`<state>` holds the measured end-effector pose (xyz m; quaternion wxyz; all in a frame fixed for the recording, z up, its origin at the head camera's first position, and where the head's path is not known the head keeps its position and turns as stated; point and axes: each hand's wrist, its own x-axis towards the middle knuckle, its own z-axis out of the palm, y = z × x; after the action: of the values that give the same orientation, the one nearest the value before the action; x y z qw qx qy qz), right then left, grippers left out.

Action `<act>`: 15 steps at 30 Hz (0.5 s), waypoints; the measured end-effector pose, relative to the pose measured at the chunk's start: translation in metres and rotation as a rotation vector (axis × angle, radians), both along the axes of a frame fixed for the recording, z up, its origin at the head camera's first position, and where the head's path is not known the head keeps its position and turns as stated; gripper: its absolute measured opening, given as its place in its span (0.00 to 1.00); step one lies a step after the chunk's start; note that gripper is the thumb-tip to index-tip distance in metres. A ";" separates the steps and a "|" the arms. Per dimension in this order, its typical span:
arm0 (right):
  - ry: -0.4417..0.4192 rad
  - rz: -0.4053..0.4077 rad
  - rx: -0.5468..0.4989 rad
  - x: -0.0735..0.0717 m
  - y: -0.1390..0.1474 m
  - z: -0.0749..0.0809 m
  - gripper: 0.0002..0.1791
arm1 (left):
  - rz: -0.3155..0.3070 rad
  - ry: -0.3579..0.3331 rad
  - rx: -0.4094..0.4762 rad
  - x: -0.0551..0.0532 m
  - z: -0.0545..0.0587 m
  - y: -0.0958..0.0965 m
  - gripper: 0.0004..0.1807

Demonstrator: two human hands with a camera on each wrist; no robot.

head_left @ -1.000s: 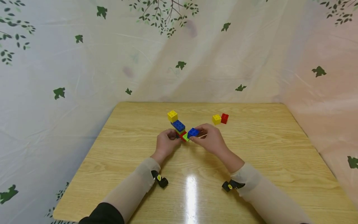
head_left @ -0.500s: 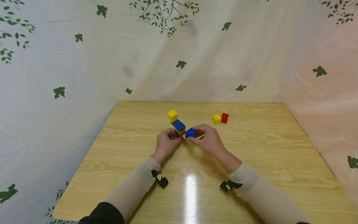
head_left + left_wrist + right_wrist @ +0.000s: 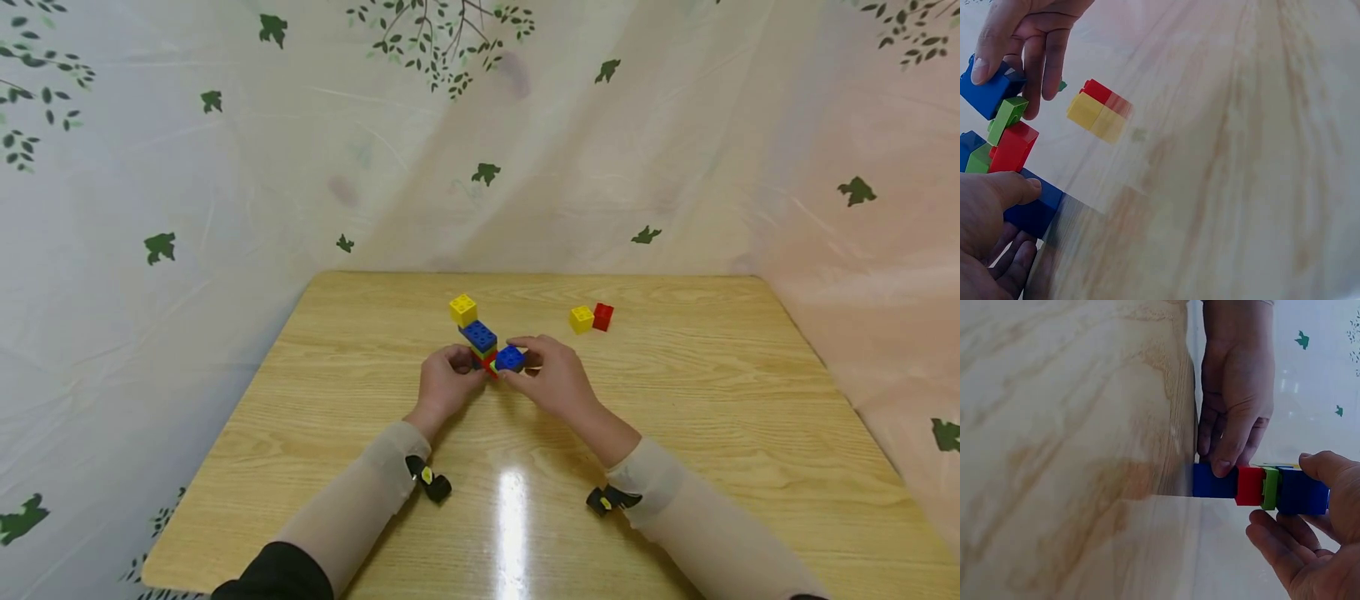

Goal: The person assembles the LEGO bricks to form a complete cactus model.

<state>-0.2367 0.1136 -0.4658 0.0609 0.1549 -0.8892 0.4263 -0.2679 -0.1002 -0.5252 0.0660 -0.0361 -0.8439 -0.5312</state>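
Observation:
My left hand (image 3: 446,379) grips the blue bottom brick (image 3: 1035,203) of a toy-brick build on the table. On that brick sits a red brick (image 3: 1015,147), with a light green brick (image 3: 1269,489) on it. My right hand (image 3: 555,375) pinches another blue brick (image 3: 510,359) between thumb and fingers, right at the green brick's top. Whether the two are locked together I cannot tell. On the build's far-left side, a second blue brick (image 3: 478,335) carries a yellow brick (image 3: 463,311) at the top.
A loose yellow brick (image 3: 581,319) and a loose red brick (image 3: 603,317) lie side by side behind my right hand. The wooden table (image 3: 712,392) ends at a leaf-patterned cloth (image 3: 555,208) at the back and sides.
My right hand has moved a little left with its blue brick, which now covers most of the green brick in the head view. The left hand and the build have stayed put.

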 end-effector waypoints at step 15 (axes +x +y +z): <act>-0.067 0.010 -0.022 -0.005 0.000 0.001 0.23 | -0.008 -0.008 0.000 0.001 0.001 0.000 0.16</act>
<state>-0.2414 0.1140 -0.4646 0.0308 0.1445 -0.8851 0.4413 -0.2672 -0.1000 -0.5243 0.0604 -0.0371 -0.8440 -0.5317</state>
